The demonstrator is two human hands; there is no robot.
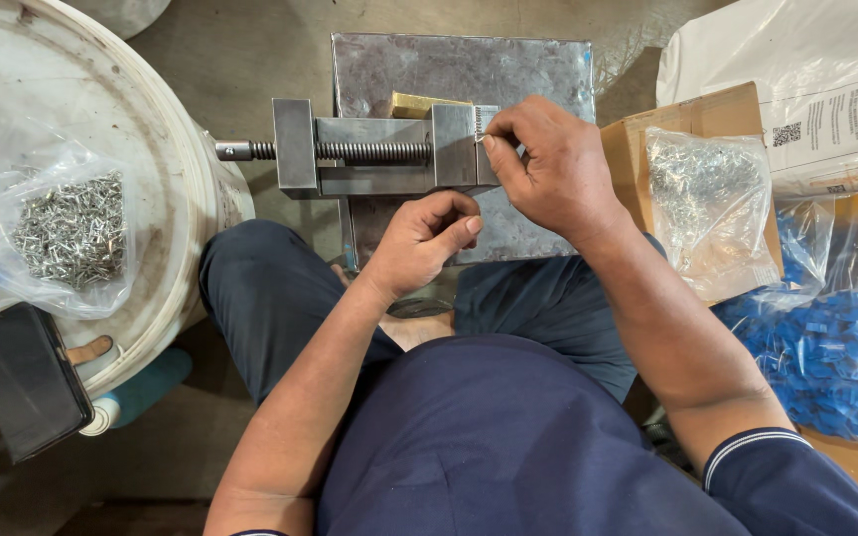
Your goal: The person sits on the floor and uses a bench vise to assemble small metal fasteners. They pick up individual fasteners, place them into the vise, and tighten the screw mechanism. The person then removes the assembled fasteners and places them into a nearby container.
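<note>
Left hand [427, 238]: curled loosely, nothing seen held, just below the vise [379, 151].
Right hand [546, 169]: a small metal strip [480, 122] is pinched at the vise's right jaw.
Strip: judged light, stiff, sharp-edged; best gripped by its ends.

The scene is viewed by a single head-worn camera (no second view is given), aimed steeply down, at close range, over the lap onto the steel block [508, 69].
</note>
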